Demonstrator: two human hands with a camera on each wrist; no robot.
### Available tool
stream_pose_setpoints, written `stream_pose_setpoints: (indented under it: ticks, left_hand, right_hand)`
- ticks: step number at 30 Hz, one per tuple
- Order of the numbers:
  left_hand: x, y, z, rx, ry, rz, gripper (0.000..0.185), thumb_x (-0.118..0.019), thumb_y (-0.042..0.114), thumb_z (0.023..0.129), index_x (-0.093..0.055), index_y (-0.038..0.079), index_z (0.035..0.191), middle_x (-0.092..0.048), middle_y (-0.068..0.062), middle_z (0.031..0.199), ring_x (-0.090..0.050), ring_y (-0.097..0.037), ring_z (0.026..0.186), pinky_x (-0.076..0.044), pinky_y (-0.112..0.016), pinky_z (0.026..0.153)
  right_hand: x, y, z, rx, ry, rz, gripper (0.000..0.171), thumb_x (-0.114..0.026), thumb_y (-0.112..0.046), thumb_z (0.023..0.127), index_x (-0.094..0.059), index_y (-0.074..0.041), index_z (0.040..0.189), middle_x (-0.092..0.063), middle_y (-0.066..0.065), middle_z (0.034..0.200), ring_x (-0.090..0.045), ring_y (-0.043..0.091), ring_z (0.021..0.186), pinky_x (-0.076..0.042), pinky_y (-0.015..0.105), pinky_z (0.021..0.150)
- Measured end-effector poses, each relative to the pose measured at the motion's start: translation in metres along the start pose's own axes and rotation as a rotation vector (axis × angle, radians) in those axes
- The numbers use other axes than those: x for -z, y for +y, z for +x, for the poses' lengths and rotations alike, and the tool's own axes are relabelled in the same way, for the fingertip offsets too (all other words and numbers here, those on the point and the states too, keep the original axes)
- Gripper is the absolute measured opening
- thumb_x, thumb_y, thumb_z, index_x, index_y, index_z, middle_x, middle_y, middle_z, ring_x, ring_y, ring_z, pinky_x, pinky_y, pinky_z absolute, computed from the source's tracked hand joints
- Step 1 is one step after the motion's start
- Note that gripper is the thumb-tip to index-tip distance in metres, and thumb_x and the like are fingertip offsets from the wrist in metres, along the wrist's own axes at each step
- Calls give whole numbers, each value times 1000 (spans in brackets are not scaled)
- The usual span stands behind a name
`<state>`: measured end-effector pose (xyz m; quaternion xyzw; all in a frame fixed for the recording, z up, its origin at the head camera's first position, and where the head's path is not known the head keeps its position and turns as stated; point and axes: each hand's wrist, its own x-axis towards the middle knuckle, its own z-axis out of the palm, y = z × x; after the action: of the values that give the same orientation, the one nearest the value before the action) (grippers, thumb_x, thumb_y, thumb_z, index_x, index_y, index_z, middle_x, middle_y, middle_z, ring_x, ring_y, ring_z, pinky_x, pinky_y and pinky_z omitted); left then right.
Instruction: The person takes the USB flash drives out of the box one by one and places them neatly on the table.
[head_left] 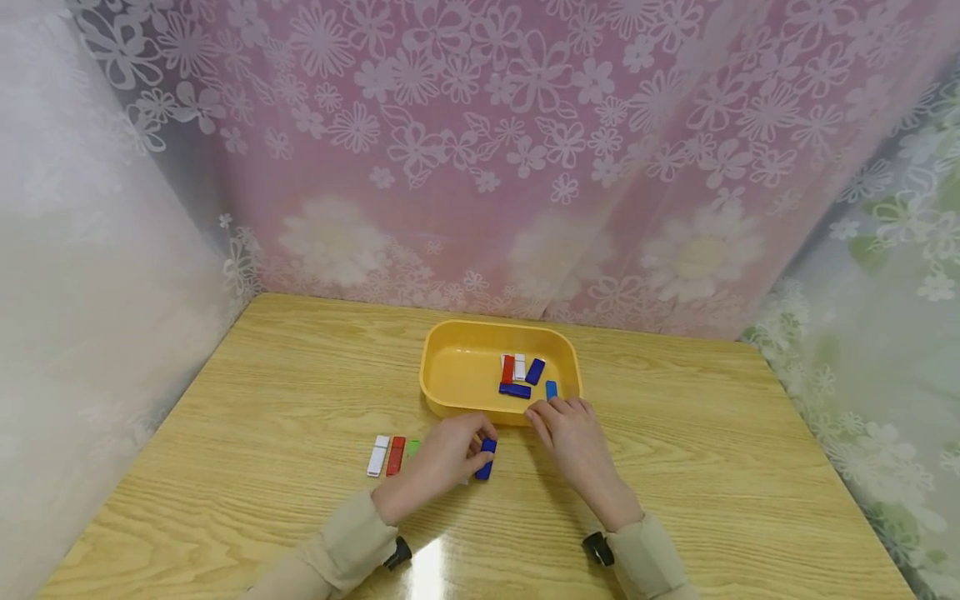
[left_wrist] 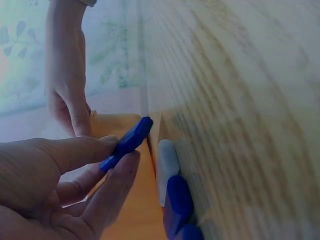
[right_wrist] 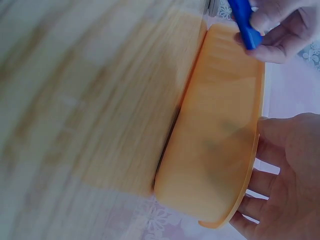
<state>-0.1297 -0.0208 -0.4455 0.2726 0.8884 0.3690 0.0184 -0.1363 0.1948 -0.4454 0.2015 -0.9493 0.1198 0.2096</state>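
Note:
My left hand [head_left: 446,454] pinches a blue USB stick [head_left: 487,461] between thumb and fingers, just in front of the yellow tub [head_left: 457,408]. In the left wrist view this blue stick is tilted and held off the table. My right hand [head_left: 573,450] holds the tub's near right rim, with the fingers hooked over it; in the right wrist view their tips are hidden behind the rim. Inside the tub lie a red stick [head_left: 507,369], a white stick [head_left: 520,367] and several blue ones [head_left: 515,391].
Left of my left hand, a white stick [head_left: 378,456], a red stick [head_left: 396,456] and a green stick [head_left: 412,448], partly covered by the hand, form a row on the wooden table [head_left: 262,433]. A flowered pink curtain [head_left: 450,208] hangs behind the table.

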Motion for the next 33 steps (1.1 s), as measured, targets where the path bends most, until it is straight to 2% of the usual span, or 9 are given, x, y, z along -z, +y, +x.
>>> stream_pose_setpoints:
  ticks: [7,13,17,26,30,33]
  left_hand:
    - [-7,-2,-1,-22,-6,130,17,-78,10,90,-70,5,104,-70,-7,97,-64,-14,80,-52,-23,68]
    - [-5,-2,-2,-28,18,263,19,-78,18,91,-71,8,105,-72,-5,101,-66,-20,91,-55,-31,76]
    - [-4,-3,-2,-43,13,323,19,-79,22,90,-72,10,103,-71,-2,100,-63,-20,93,-54,-32,78]
    - [-3,-5,-5,-76,-26,374,31,-84,36,83,-74,12,101,-69,1,98,-58,-16,90,-51,-29,79]
    - [-4,-4,-6,-86,-39,371,32,-85,36,82,-74,13,102,-69,2,99,-57,-15,90,-51,-29,81]
    - [-5,-4,-5,-86,-21,361,29,-83,34,85,-74,13,103,-69,2,100,-59,-16,93,-52,-30,83]
  right_hand:
    - [0,0,0,-5,-11,-5,12,-67,-22,99,-72,-12,93,-70,4,84,-60,28,81,-49,52,91]
    - [0,-1,0,-25,-34,2,13,-66,-23,99,-72,-13,94,-70,3,85,-59,27,81,-48,51,91]
    - [0,0,0,-21,-32,7,13,-67,-23,99,-72,-13,93,-69,3,84,-57,27,79,-48,51,89]
    - [1,0,1,-20,-34,3,13,-66,-23,99,-72,-13,93,-69,3,85,-58,27,81,-48,50,89]
    - [1,0,1,-24,-40,-9,14,-66,-24,100,-72,-13,94,-69,3,85,-59,28,82,-48,50,89]
    - [0,1,1,-28,-45,-14,14,-66,-23,100,-72,-12,94,-70,4,86,-59,28,83,-48,50,89]
